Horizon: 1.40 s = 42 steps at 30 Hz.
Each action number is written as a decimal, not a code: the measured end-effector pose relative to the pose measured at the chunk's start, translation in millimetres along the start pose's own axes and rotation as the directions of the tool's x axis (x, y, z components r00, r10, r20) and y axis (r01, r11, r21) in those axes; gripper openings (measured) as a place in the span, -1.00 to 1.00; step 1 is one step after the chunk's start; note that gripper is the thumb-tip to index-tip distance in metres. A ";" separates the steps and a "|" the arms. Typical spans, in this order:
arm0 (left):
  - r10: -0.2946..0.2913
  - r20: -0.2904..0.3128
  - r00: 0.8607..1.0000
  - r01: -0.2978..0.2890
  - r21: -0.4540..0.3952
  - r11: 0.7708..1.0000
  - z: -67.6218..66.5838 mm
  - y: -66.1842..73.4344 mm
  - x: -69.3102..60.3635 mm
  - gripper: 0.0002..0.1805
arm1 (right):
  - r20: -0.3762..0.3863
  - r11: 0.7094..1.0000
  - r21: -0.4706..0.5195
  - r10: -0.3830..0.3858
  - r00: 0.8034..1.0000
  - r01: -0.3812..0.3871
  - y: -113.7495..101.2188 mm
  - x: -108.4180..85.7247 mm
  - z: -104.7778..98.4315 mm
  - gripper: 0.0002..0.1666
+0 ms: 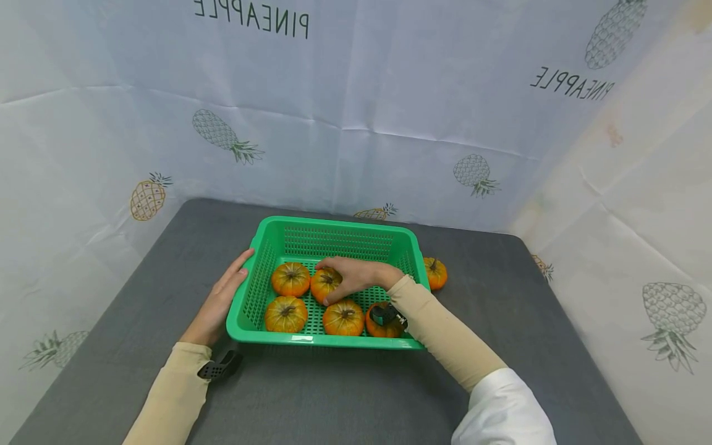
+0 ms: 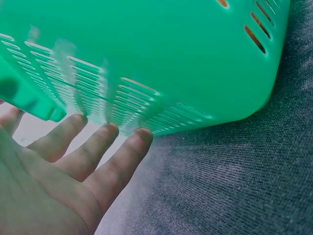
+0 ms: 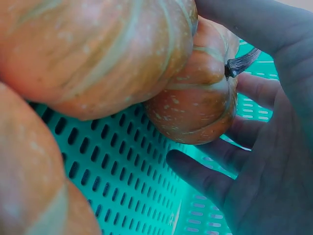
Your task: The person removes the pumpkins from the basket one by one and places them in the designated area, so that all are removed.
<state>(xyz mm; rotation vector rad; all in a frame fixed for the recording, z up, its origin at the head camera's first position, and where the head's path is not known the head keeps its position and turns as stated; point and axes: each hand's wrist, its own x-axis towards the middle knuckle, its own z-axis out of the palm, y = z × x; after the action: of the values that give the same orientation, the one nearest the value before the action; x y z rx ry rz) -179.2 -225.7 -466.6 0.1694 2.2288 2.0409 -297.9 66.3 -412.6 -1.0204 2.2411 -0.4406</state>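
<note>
In the head view, a green plastic basket (image 1: 334, 340) holds several small orange pumpkins. My right hand (image 1: 358, 275) reaches inside and grips the back-row pumpkin (image 1: 324, 281), thumb on the near side and fingers on the far side. The right wrist view shows this pumpkin (image 3: 200, 98) with its dark stem, fingers curving behind it. My left hand (image 1: 217, 309) rests along the basket's left wall, fingers fairly straight. From the left wrist, the fingertips (image 2: 142, 137) lie against or close beside the slotted wall.
Another pumpkin (image 1: 436, 273) sits on the dark grey tabletop (image 1: 311, 395), outside the basket's right wall. Inside, a back-left pumpkin (image 1: 291, 279) and front-row pumpkins (image 1: 286, 314) surround the gripped one. A pineapple-print cloth (image 1: 345, 123) hangs behind the table.
</note>
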 end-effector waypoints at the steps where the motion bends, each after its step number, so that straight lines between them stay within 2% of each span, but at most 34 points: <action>1: 0.000 0.001 1.000 0.000 0.000 1.000 0.1 0.1 0.1 -0.35 | 0.002 1.000 0.002 0.002 1.000 -0.002 0.1 0.0 0.3 -0.01; 13: -0.004 0.001 1.000 0.004 0.011 1.000 -0.9 -0.2 -1.2 -0.36 | -0.017 0.998 -0.056 0.025 1.000 -0.026 -1.6 -0.7 0.6 -0.07; 29: -0.002 0.005 1.000 0.002 0.000 1.000 -0.4 2.6 -0.8 -0.36 | -0.054 0.999 -0.007 0.030 0.998 -0.031 0.5 -0.8 -0.6 -0.05; 42: -0.008 -0.006 1.000 0.008 -0.004 1.000 0.3 -0.4 -0.3 -0.36 | -0.059 0.999 -0.038 0.026 0.998 -0.028 -4.1 -1.6 -5.8 -0.07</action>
<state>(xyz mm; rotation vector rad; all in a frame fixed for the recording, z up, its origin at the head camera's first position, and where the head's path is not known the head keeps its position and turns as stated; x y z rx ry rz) -178.9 -225.5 -467.0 0.1543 2.2251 2.0440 -298.7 65.1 -405.5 -1.0080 2.3206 -0.4221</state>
